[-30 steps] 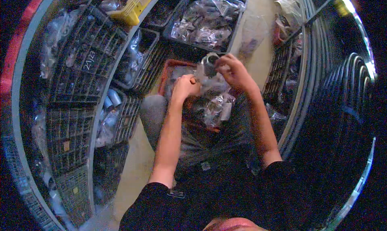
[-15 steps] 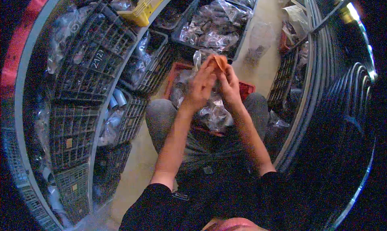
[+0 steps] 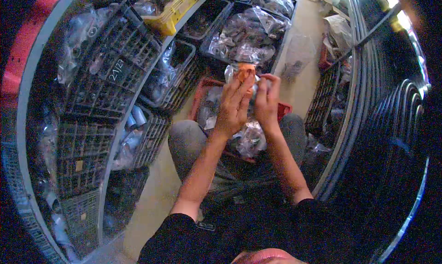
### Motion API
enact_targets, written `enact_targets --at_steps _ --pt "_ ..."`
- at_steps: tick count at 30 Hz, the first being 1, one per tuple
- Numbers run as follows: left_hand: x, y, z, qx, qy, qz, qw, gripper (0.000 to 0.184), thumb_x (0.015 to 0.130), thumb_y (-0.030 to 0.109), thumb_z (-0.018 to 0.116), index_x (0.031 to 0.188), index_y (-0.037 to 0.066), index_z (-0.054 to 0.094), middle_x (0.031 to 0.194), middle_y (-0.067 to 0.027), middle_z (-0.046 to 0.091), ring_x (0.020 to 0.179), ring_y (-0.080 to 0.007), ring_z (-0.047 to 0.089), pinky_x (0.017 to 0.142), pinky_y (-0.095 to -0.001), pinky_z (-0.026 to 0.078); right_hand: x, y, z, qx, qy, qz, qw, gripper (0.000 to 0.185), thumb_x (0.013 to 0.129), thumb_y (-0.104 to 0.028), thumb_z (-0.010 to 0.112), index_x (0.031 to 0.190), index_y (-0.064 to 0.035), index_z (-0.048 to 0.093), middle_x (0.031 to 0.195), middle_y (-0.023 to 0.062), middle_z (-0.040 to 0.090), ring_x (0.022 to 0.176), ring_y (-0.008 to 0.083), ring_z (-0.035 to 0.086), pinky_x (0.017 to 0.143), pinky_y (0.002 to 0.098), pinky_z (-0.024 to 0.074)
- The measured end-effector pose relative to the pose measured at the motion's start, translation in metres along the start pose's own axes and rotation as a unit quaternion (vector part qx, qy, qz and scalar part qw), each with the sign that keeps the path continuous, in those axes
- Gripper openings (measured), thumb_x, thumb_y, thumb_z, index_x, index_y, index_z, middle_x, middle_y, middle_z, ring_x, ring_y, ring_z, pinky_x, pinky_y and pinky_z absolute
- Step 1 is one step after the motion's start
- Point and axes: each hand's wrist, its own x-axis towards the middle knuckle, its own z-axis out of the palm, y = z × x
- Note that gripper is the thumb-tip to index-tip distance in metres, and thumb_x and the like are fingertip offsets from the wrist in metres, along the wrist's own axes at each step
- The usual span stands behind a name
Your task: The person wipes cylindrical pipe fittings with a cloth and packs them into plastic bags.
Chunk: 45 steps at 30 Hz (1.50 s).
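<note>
Yellow crate [image 3: 177,11], orange piece [image 3: 246,73]

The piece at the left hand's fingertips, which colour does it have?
The piece is orange, seen best in the head view.

Bright orange piece [image 3: 247,70] up at the left hand [image 3: 235,106], partly hidden by its fingers. Crinkly clear plastic [image 3: 229,72] right beside it, kinda blurry.

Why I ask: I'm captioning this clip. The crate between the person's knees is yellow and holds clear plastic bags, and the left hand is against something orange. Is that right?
Not quite: the crate between the knees is red, as the head view shows. It does hold clear plastic bags, and the left hand is against something orange.
</note>
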Motion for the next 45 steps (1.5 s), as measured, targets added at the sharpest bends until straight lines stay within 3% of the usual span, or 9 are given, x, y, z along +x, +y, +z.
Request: enact_targets --at_steps 7,11,13,16,24,29,35,38,45 --pt "-0.009 -0.010 -0.001 -0.282 -0.023 -0.239 0.929 0.067 0.088 0.001 0.077 0.147 0.005 0.045 0.138 -0.0120 0.059 0.125 -0.0209 0.060 0.102 -0.0324 0.051 0.003 0.005 -0.010 -0.039 0.061 -0.184 0.980 0.012 0.106 -0.014 0.052 0.108 -0.0016 0.050 0.104 0.0130 0.062 0.093 0.0193 0.059 0.084 0.0341 0.0490" --pt "0.000 0.006 -0.015 -0.287 -0.002 -0.309 0.907 0.064 0.088 -0.002 0.075 0.144 0.003 0.044 0.140 -0.0108 0.055 0.125 -0.0204 0.059 0.103 -0.0321 0.050 -0.009 0.004 -0.002 0.200 -0.069 -0.053 0.976 0.021 0.104 -0.020 0.056 0.111 -0.0009 0.051 0.105 0.0159 0.061 0.092 0.0254 0.061 0.084 0.0367 0.0502" --pt "-0.007 -0.010 -0.009 -0.185 0.019 -0.136 0.973 0.066 0.089 -0.001 0.074 0.145 0.003 0.041 0.141 -0.0115 0.054 0.123 -0.0204 0.060 0.102 -0.0314 0.050 -0.005 -0.002 -0.007 -0.052 -0.019 -0.140 0.989 0.034 0.102 -0.030 0.061 0.115 0.0002 0.052 0.108 0.0171 0.062 0.092 0.0265 0.063 0.083 0.0367 0.0507" --pt "-0.007 -0.002 -0.013 -0.291 0.041 -0.208 0.933 0.073 0.089 -0.002 0.073 0.150 0.005 0.033 0.138 -0.0138 0.056 0.120 -0.0228 0.061 0.102 -0.0331 0.051 -0.009 0.039 -0.004 -0.051 -0.109 0.077 0.990 0.049 0.098 -0.039 0.066 0.124 0.0005 0.051 0.110 0.0192 0.063 0.095 0.0275 0.064 0.085 0.0381 0.0508" --pt "0.000 -0.027 -0.025 -0.533 -0.009 -0.382 0.755 0.079 0.090 -0.002 0.073 0.155 0.008 0.029 0.133 -0.0145 0.061 0.116 -0.0215 0.063 0.096 -0.0341 0.055 0.028 -0.028 -0.057 -0.130 -0.313 -0.215 0.916 0.059 0.089 -0.014 0.076 0.139 -0.0034 0.047 0.130 0.0217 0.057 0.118 0.0342 0.060 0.097 0.0427 0.0494" --pt "0.002 -0.010 -0.025 -0.202 -0.025 -0.245 0.948 0.070 0.092 0.005 0.073 0.152 0.007 0.037 0.126 -0.0121 0.064 0.112 -0.0175 0.064 0.094 -0.0304 0.054 0.007 -0.018 -0.046 0.016 -0.265 0.019 0.964 0.051 0.091 -0.016 0.075 0.134 -0.0046 0.051 0.126 0.0228 0.058 0.114 0.0308 0.062 0.093 0.0426 0.0509" --pt "-0.012 -0.060 -0.018 -0.235 0.096 -0.285 0.924 0.041 0.100 0.010 0.065 0.138 0.001 0.052 0.119 -0.0098 0.066 0.106 -0.0142 0.063 0.088 -0.0294 0.054 -0.002 -0.012 -0.038 -0.073 -0.204 -0.065 0.974 0.050 0.088 -0.019 0.079 0.126 -0.0051 0.049 0.117 0.0151 0.065 0.104 0.0228 0.064 0.090 0.0367 0.0514" --pt "-0.008 -0.042 -0.021 -0.438 0.222 -0.340 0.802 0.036 0.108 0.027 0.049 0.132 0.000 0.056 0.128 -0.0101 0.063 0.107 -0.0223 0.066 0.095 -0.0319 0.052 -0.004 0.005 -0.019 0.252 -0.103 0.115 0.955 0.056 0.089 -0.023 0.078 0.131 -0.0060 0.046 0.116 0.0140 0.062 0.106 0.0236 0.063 0.095 0.0378 0.0509" --pt "-0.032 -0.037 0.018 -0.116 -0.072 -0.193 0.972 0.037 0.102 0.013 0.055 0.137 0.003 0.058 0.138 -0.0153 0.061 0.122 -0.0267 0.062 0.103 -0.0368 0.049 -0.021 0.048 -0.008 0.529 -0.056 0.241 0.812 0.054 0.100 -0.026 0.064 0.144 -0.0090 0.038 0.133 0.0119 0.058 0.120 0.0248 0.060 0.102 0.0393 0.0516"
